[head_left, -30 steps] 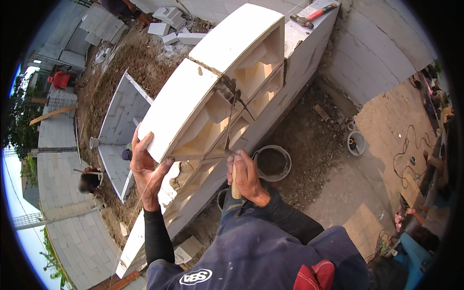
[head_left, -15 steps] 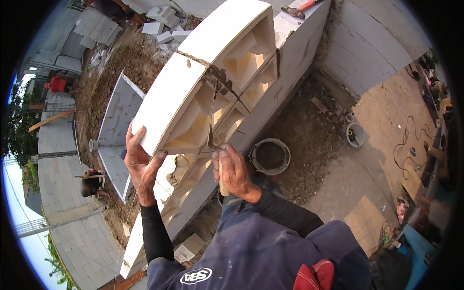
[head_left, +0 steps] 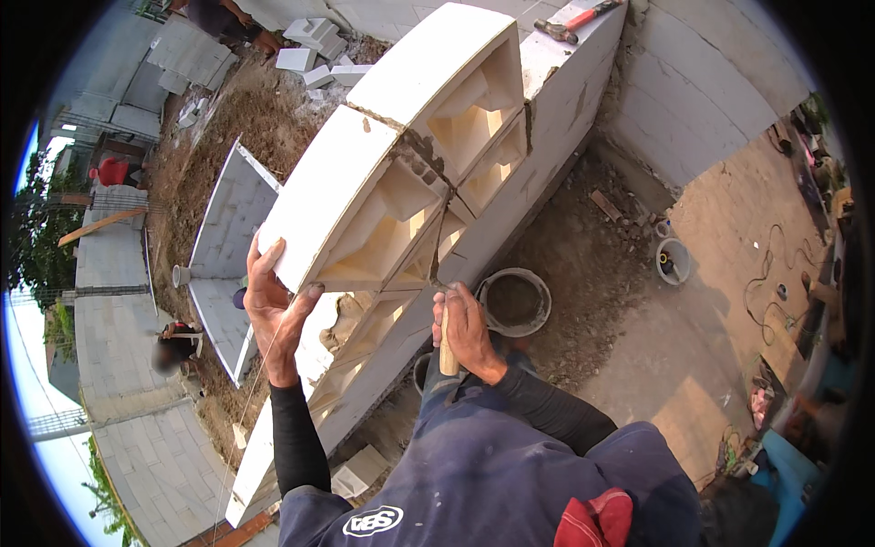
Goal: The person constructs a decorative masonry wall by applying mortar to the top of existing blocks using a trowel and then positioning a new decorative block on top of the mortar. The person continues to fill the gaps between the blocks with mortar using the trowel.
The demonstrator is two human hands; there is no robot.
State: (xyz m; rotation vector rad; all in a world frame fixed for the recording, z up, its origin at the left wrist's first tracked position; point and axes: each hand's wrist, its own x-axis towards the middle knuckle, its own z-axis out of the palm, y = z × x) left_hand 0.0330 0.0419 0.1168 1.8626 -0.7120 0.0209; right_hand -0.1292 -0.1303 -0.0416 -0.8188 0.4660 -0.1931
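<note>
My left hand (head_left: 276,314) grips the near end of a white breeze block (head_left: 333,187) with deep, sloped openings, fingers on its outer face and thumb at the edge. That block stands on a wall (head_left: 574,118), against a matching breeze block (head_left: 433,68) beyond it. Grey mortar (head_left: 424,150) shows in the joint between the two. Closed round the wooden handle of a narrow trowel (head_left: 448,354) is my right hand (head_left: 469,330). The thin blade points up along the block's open face, its tip near the lower part of the joint.
A hammer (head_left: 567,29) lies on the wall's far top. Below on the right stand a round mortar bucket (head_left: 545,310) and a smaller white bucket (head_left: 684,269). Loose white blocks (head_left: 296,59) lie on soil at far left. Other people (head_left: 219,20) are at the left side.
My right hand and the trowel have shifted right, so the blade has moved from the upper mortar joint to lower down it. My left hand stays on the block.
</note>
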